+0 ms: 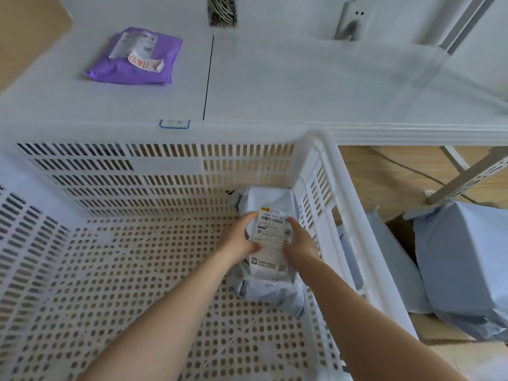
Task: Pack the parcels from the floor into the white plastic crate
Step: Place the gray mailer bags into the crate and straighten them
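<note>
Both hands reach down into the crate (341,188), a white plastic bin whose walls are cut with rows of narrow vertical slots and whose floor is a sheet punched with round holes, the tan floor showing through. In its far right corner lies a parcel (270,287), a soft grey-blue poly bag, wrinkled and puffed around a blocky content, with a white printed label on its upper face showing barcodes and a QR square. The left hand (242,240) grips the parcel's left edge, fingers curled over the top of the label and thumb laid across it; the right hand (301,243) holds the right edge, fingers bent down between the bag and the crate's right wall. The hands sit on either side of the label, apart, both clamped on the same bag. Whether the parcel rests fully on the perforated floor or is held just above it cannot be told. Outside the crate to the right, more grey parcels (464,259) of the same smooth film lie on the wooden floor, one large and boxy. Beyond the crate stands a white shelf (302,86) with a flat matte top, and on it, well apart, a crumpled purple bag (134,67) bearing a peeling label.
</note>
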A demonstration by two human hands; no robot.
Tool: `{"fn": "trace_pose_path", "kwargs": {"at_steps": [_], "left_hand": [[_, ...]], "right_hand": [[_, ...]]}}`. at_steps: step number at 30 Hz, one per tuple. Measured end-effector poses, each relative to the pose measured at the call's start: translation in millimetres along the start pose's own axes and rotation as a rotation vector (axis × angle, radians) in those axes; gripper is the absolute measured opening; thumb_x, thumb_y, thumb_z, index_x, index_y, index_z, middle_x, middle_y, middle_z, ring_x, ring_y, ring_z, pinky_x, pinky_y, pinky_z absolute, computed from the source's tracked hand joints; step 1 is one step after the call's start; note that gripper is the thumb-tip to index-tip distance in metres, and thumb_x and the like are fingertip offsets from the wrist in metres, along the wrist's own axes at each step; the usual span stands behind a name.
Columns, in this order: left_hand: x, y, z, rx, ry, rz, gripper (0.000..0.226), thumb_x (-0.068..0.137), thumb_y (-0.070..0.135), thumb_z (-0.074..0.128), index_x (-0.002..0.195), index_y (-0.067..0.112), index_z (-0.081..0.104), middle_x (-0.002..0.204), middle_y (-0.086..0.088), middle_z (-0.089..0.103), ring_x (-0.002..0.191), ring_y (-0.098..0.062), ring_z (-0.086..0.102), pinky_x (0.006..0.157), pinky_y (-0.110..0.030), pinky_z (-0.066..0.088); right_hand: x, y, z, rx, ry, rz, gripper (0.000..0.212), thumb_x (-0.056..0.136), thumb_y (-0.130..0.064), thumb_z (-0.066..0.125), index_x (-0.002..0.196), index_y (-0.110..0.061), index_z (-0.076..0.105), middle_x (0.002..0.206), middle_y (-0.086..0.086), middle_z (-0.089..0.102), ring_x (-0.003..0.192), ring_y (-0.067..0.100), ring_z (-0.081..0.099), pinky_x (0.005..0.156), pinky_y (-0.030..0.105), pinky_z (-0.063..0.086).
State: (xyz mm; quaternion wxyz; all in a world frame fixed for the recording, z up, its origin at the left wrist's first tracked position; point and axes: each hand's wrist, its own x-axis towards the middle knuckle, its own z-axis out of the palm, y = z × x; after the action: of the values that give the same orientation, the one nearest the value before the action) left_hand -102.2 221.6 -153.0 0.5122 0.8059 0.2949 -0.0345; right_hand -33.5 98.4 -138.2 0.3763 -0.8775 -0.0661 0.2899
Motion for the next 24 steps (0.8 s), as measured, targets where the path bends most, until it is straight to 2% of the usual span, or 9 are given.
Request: {"fn": "trace_pose_path", "kwargs": {"at_steps": [4,7,8,11,14,16,18,22,24], "left_hand": [[10,-12,4,0.009,0.039,-0.027,0.073,0.078,0.024,0.073,0.142,0.028,0.037,0.117,0.002,0.052,0.102,-0.013,0.048,0.08,-0.019,0.036],[13,-16,2,-0.042,0.035,-0.04,0.071,0.076,0.026,0.075,0.138,0.032,0.04,0.132,0.004,0.05,0.118,-0.019,0.047,0.087,-0.024,0.037],[14,-17,3,-0.045,0.046,-0.045,0.071,0.076,0.027,0.075,0.137,0.033,0.041,0.129,0.007,0.052,0.117,-0.018,0.049,0.086,-0.022,0.038],[12,-15,6,0.016,0.103,-0.048,0.069,0.076,0.03,0.075,0.137,0.032,0.042,0.089,0.019,0.048,0.086,-0.008,0.048,0.063,-0.012,0.035],[5,-8,10,0.122,0.117,-0.048,0.063,0.083,0.033,0.067,0.139,0.031,0.037,0.079,0.013,0.046,0.068,-0.004,0.047,0.053,-0.016,0.034],[-1,0,9,0.06,0.1,-0.118,0.057,0.091,0.031,0.056,0.143,0.028,0.031,0.102,0.004,0.056,0.084,-0.011,0.057,0.066,-0.021,0.045],[-8,13,2,-0.055,0.137,-0.172,0.053,0.095,0.028,0.049,0.144,0.021,0.029,0.137,-0.007,0.047,0.117,-0.025,0.052,0.086,-0.03,0.043],[-23,50,-24,-0.049,0.207,-0.134,0.046,0.095,0.02,0.046,0.14,0.016,0.037,0.142,-0.006,0.044,0.118,-0.024,0.05,0.078,-0.027,0.037],[-33,74,-36,-0.054,0.252,-0.088,0.041,0.095,0.018,0.045,0.136,0.015,0.043,0.141,-0.003,0.046,0.118,-0.023,0.05,0.08,-0.027,0.037]], "right_hand": [[9,17,10,0.013,0.053,-0.035,0.065,0.084,0.007,0.038,0.14,-0.025,0.036,0.152,-0.001,0.023,0.133,0.023,0.034,0.096,0.032,0.045],[13,20,13,0.026,0.082,-0.065,0.062,0.085,0.007,0.041,0.14,-0.022,0.038,0.152,0.001,0.022,0.137,0.023,0.028,0.107,0.038,0.036],[13,19,14,0.017,0.095,-0.065,0.062,0.084,0.007,0.041,0.14,-0.021,0.039,0.152,0.001,0.021,0.138,0.023,0.027,0.109,0.038,0.035],[12,13,16,-0.048,0.107,-0.041,0.06,0.085,0.005,0.041,0.14,-0.021,0.039,0.152,0.0,0.02,0.136,0.021,0.03,0.104,0.037,0.04],[4,2,10,-0.219,0.049,-0.022,0.059,0.085,0.002,0.04,0.14,-0.018,0.036,0.151,0.002,0.019,0.132,0.025,0.033,0.099,0.039,0.044],[-4,-9,1,-0.294,0.02,-0.015,0.058,0.084,0.003,0.041,0.139,-0.015,0.034,0.147,0.007,0.022,0.129,0.03,0.034,0.096,0.04,0.045],[-12,-25,-11,-0.287,0.008,-0.037,0.061,0.085,0.004,0.042,0.141,-0.016,0.028,0.144,0.012,0.024,0.127,0.034,0.036,0.096,0.043,0.045],[-36,-76,-46,-0.263,0.054,-0.246,0.058,0.087,0.002,0.04,0.142,-0.016,0.028,0.139,0.016,0.035,0.115,0.032,0.048,0.081,0.032,0.045],[-52,-99,-70,-0.228,0.131,-0.376,0.05,0.088,-0.001,0.041,0.136,-0.015,0.039,0.135,0.015,0.044,0.115,0.029,0.051,0.086,0.028,0.041]]}}
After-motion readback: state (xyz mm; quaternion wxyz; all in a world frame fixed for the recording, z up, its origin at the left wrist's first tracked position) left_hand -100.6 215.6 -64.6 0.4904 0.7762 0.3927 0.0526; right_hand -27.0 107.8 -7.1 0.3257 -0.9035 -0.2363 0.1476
